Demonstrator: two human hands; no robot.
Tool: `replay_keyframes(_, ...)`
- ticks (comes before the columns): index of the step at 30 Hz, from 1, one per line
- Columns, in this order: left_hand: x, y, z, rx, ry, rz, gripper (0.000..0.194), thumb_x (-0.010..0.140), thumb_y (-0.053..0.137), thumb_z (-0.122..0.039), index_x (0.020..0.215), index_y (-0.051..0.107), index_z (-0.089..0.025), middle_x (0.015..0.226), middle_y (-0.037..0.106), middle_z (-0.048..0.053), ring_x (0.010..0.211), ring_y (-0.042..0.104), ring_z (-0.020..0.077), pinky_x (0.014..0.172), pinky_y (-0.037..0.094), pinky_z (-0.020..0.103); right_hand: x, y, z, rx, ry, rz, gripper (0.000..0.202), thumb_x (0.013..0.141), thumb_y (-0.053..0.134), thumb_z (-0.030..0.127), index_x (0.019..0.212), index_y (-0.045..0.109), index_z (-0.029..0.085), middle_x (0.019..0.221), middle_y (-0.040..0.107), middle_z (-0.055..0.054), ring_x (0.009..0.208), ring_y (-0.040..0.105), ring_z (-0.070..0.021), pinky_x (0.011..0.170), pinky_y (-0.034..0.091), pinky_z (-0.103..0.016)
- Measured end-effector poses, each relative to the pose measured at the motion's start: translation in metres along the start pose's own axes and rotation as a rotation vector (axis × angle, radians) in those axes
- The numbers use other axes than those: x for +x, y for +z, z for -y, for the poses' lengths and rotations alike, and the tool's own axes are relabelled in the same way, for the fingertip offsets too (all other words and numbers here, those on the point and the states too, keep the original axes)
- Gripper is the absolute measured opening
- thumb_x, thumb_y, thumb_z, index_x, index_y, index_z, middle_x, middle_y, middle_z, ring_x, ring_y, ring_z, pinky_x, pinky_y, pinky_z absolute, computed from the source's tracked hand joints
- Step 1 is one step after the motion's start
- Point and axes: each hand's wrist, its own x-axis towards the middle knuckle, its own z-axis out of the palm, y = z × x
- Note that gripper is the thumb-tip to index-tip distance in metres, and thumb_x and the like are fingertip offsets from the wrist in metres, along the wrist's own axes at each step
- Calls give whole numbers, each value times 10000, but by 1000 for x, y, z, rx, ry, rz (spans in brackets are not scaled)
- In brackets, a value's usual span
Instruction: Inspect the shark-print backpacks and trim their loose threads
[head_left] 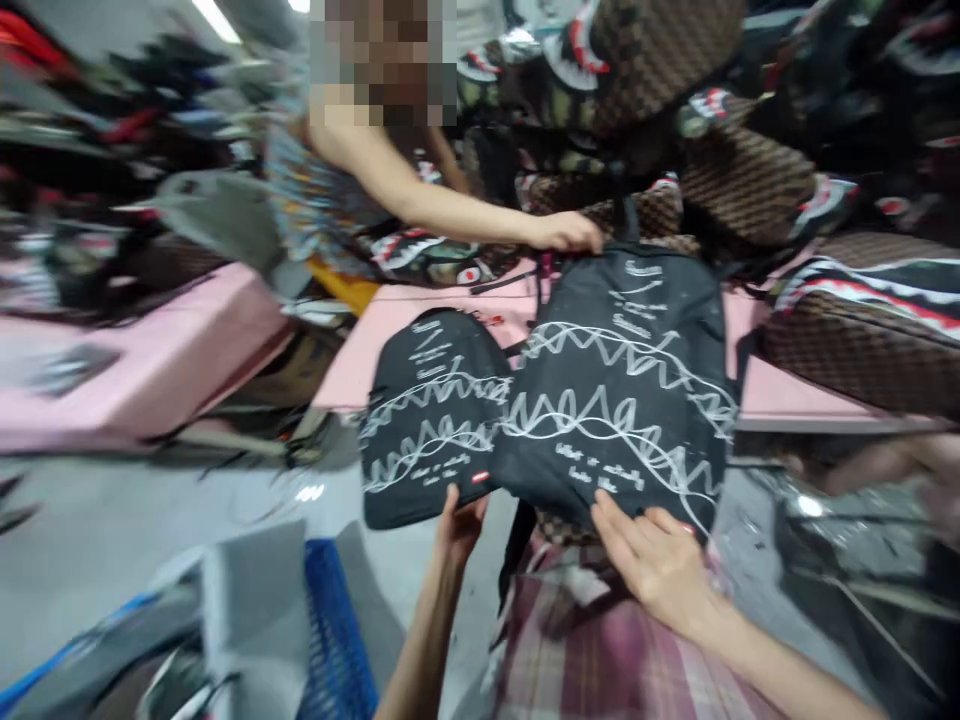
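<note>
A small black bag piece with white zigzag drawings hangs at the left of centre. My left hand grips its lower edge, thumb on the front and fingers behind. Beside it, a larger black backpack with similar white drawings and lettering leans over the edge of a pink table. My right hand lies with fingers extended on the backpack's lower front. Another person's hand touches the top of the larger backpack.
A person stands across the pink table. Brown checkered bags with shark-mouth trim are piled at the right and back. Another pink table stands at the left. A blue mesh item is at the lower left.
</note>
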Motion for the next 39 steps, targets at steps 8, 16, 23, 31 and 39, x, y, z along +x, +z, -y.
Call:
replay_keyframes(8, 7, 8, -1, -163, 149, -89, 315, 892, 478, -281, 1151, 569, -126, 863, 703, 83, 780, 668, 165, 790, 527, 270, -5, 9, -9, 17, -14, 27, 542, 809, 346, -64, 1306, 429, 135, 1196, 585, -120, 670, 598, -126, 720, 414, -337)
replay_keyframes(16, 9, 3, 0, -195, 103, -29, 337, 894, 475, -291, 1165, 548, -104, 902, 696, 104, 798, 668, 187, 769, 545, 302, 7, 6, -8, 7, -35, 52, 644, 791, 335, -84, 1404, 276, 107, 1178, 591, -118, 735, 633, -136, 715, 415, -339)
replay_keyframes(23, 9, -2, 4, -131, 22, -72, 306, 896, 462, -354, 1033, 600, -119, 811, 703, 84, 795, 676, 190, 778, 535, 300, 8, 6, -5, 78, -7, 72, 645, 765, 321, -79, 1376, 349, 128, 1217, 567, -123, 762, 645, -139, 681, 446, -323)
replay_keyframes(31, -36, 31, -38, 796, -12, 81, 463, 703, 653, -509, 890, 655, -85, 775, 699, 151, 681, 665, 224, 517, 462, 248, 27, -28, -105, 312, 443, 19, 353, 851, 464, 218, 1187, 568, 238, 1077, 664, -41, 899, 646, -180, 750, 514, -289)
replay_keyframes(39, -3, 275, -75, 1122, 682, 262, 407, 712, 634, -425, 999, 646, -136, 1152, 621, 133, 1120, 534, 279, 954, 382, 367, 82, 12, -285, 180, 1224, 14, 451, 677, 616, 531, 816, 674, 107, 710, 665, -133, 711, 627, -298, 635, 458, -373)
